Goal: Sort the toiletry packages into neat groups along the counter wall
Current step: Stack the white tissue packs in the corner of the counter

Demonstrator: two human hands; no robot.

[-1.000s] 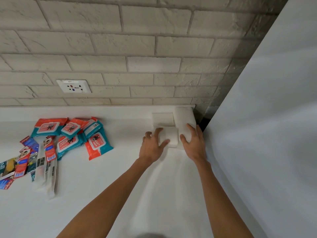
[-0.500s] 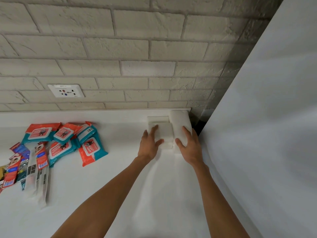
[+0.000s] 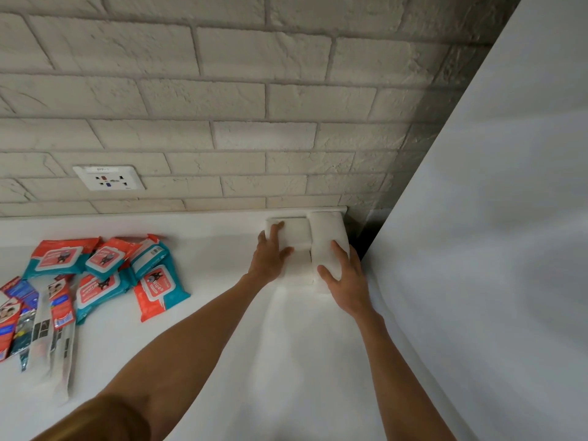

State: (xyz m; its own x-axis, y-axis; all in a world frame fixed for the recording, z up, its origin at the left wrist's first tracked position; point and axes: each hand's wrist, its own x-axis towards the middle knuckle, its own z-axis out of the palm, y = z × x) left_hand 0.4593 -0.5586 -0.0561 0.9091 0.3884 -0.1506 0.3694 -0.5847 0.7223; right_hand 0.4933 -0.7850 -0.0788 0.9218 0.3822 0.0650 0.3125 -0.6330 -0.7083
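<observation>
Both hands are pressed flat on a cluster of white packs (image 3: 294,232) tucked into the far right corner of the white counter (image 3: 222,313), right where the brick wall (image 3: 238,100) meets a tall white panel (image 3: 493,249). The left hand (image 3: 269,254) lies open with fingers spread over the left-hand packs, one behind the other. The right hand (image 3: 345,276) rests open too, palm down on the longer pack (image 3: 326,237) that runs front to back beside the panel. Neither hand grips anything; they simply lie on top. The white packs touch one another and sit against the wall.

Well apart to the left lies a loose heap of teal and red wipes packets (image 3: 105,268), overlapping at odd angles. Further left, at the counter's edge of view, are long narrow packets (image 3: 60,316), also jumbled. A white wall socket (image 3: 109,178) sits in the brick above them.
</observation>
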